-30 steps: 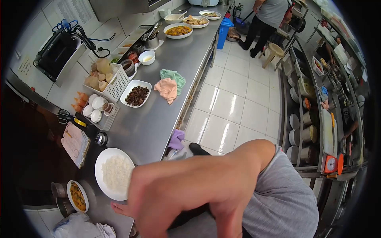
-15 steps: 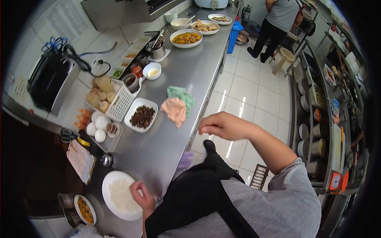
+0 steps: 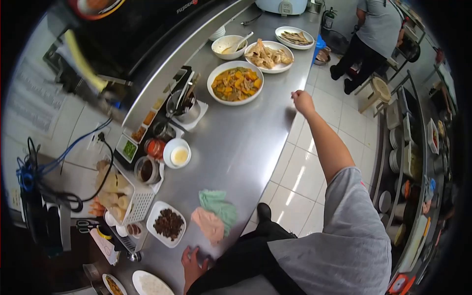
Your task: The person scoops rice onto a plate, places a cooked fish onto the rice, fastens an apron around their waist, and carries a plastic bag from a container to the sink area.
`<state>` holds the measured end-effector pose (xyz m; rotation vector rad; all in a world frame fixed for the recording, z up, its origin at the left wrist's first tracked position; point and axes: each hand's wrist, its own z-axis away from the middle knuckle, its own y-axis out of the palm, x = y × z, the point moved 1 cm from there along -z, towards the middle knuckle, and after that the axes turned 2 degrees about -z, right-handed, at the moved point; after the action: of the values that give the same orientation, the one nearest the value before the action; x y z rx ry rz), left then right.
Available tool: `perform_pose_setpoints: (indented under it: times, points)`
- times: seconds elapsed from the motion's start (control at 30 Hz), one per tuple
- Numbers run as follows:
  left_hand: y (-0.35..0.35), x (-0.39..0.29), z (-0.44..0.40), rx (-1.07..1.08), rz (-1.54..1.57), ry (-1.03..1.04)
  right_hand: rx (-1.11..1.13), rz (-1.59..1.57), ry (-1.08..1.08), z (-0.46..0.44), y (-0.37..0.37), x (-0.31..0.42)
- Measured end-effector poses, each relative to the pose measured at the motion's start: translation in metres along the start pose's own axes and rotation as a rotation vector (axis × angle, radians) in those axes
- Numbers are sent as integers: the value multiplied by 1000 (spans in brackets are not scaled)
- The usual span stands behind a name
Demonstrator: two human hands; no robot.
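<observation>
Low in the head view, my left hand [image 3: 194,264] is over the steel counter [image 3: 236,157], fingers apart and holding nothing, just below the pink cloth [image 3: 208,225] and a square white bowl of dark brown pieces [image 3: 167,224]. My right hand [image 3: 302,102] reaches out above the counter's right edge, its fingers curled together; whatever they might hold is too small to make out. Left of it stands a white bowl of orange and green stew [image 3: 236,82]. Behind are a plate of pale fried pieces [image 3: 269,56] and a plate of small fish [image 3: 294,37].
A green cloth [image 3: 219,209] touches the pink one. Along the wall stand a utensil pot [image 3: 184,107], a small white bowl [image 3: 177,153] and a basket of bottles [image 3: 139,201]. A co-worker [image 3: 376,37] stands near a stool [image 3: 376,92]. Shelves line the right side.
The view has shifted further along the counter. My right hand has moved forward toward the far dishes. My left hand has moved from beside the rice plate to near the pink cloth.
</observation>
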<state>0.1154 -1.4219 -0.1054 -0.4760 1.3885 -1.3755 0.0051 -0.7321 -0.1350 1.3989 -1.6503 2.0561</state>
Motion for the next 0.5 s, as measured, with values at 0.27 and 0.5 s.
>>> perform_pose_setpoints:
  times: [0.27, 0.5]
  points:
    - [-3, 14, -11, 139, 121, -142, -178, 98, 162, -151, 3, 21]
    - [9, 16, -11, 100, 118, -209, -232, 417, 70, -178, -40, 71]
